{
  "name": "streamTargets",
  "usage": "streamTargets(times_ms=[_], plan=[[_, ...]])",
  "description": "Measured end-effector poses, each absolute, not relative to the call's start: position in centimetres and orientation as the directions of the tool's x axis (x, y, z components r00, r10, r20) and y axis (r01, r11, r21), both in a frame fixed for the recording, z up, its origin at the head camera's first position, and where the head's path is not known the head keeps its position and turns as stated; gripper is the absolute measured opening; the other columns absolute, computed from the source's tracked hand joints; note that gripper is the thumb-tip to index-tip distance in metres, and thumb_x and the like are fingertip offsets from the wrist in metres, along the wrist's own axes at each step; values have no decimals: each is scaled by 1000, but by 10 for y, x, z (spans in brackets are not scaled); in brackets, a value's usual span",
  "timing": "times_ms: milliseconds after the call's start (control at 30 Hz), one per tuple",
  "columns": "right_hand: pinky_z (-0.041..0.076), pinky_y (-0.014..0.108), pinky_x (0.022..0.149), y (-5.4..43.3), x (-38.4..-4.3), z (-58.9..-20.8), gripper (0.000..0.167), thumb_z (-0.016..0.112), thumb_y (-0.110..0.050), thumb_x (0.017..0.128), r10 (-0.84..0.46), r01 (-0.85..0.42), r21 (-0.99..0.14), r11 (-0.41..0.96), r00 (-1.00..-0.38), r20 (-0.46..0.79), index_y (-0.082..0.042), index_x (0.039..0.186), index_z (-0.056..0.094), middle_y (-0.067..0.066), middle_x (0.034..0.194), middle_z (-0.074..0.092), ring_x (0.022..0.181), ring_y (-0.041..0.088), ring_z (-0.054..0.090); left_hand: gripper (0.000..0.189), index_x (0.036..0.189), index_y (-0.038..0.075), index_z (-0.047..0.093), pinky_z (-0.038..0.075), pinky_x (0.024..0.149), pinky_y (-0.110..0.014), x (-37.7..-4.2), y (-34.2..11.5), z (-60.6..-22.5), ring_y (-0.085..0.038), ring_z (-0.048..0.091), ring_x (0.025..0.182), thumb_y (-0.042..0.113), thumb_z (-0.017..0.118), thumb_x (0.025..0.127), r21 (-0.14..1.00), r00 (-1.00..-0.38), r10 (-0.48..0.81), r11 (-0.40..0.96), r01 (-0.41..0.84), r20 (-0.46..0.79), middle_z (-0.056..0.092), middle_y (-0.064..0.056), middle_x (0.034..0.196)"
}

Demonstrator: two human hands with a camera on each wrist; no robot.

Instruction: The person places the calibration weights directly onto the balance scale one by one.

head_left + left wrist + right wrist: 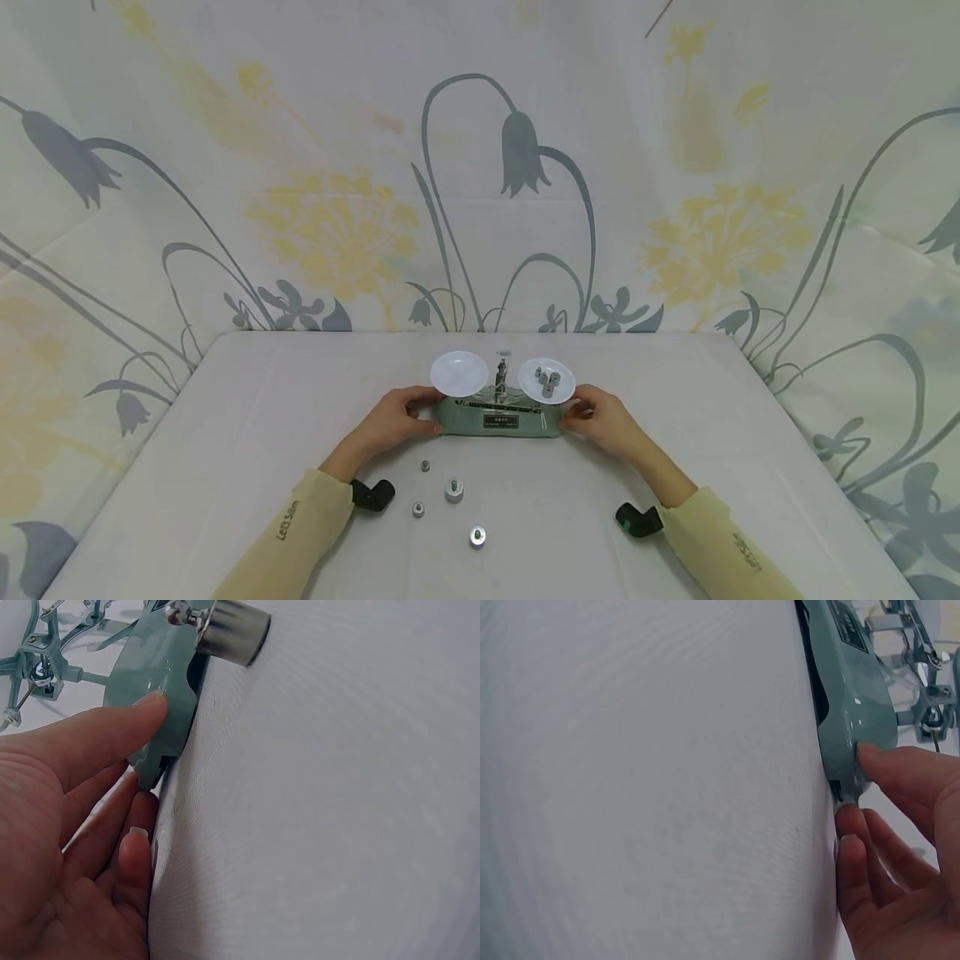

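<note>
Green scale [498, 429]: left hand [393, 414] and right hand [606, 422] hold its two ends. Small weights [548, 390] are on one plate [528, 385]; four loose weights [454, 492] aren't yet.

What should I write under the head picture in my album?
Left hand and right hand grip a green balance scale, with weights on one pan and four more in front.

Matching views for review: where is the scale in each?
Head: scale, mid-width, below centre.
Left wrist: scale, upper left, cut off by the edges.
Right wrist: scale, upper right, cut off by the edges.
Shared landmark: white tabletop, beneath the scale.
</note>
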State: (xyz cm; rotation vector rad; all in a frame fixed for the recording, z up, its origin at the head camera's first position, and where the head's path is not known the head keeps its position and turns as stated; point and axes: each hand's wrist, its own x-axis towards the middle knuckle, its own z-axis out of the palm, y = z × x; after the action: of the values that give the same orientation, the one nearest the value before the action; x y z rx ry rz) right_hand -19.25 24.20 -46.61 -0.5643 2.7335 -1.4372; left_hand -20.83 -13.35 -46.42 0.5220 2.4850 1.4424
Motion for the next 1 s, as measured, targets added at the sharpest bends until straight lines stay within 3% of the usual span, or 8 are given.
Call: streamTargets(times_ms=[333,633,1000], plan=[[49,28,77,237,-191,-465,46,83,-5,77,-345,-283,-820,497,-932,112,2,117,63,13,105,62,93,27,61,55,131,10,65,40,103,-47,-209,-136,-467,-27,50,130,12,84,79,873,-910,413,448,191,-13,60,-6,136],[45,29,75,238,-192,-467,50,87,-11,75,-379,-324,-788,524,-917,124,0,118,63,10,103,58,90,24,55,55,132,9,64,41,100,-46,-209,-136,-465,-26,53,126,14,83,80,867,-897,441,445,225,6,61,-6,135],[45,33,78,237,-189,-466,52,84,-12,78,-374,-281,-803,526,-924,78,-4,122,59,7,102,59,93,24,54,54,132,7,63,41,101,-49,-206,-133,-461,-27,53,126,12,81,81,873,-901,433,443,206,-7,62,-7,133]])
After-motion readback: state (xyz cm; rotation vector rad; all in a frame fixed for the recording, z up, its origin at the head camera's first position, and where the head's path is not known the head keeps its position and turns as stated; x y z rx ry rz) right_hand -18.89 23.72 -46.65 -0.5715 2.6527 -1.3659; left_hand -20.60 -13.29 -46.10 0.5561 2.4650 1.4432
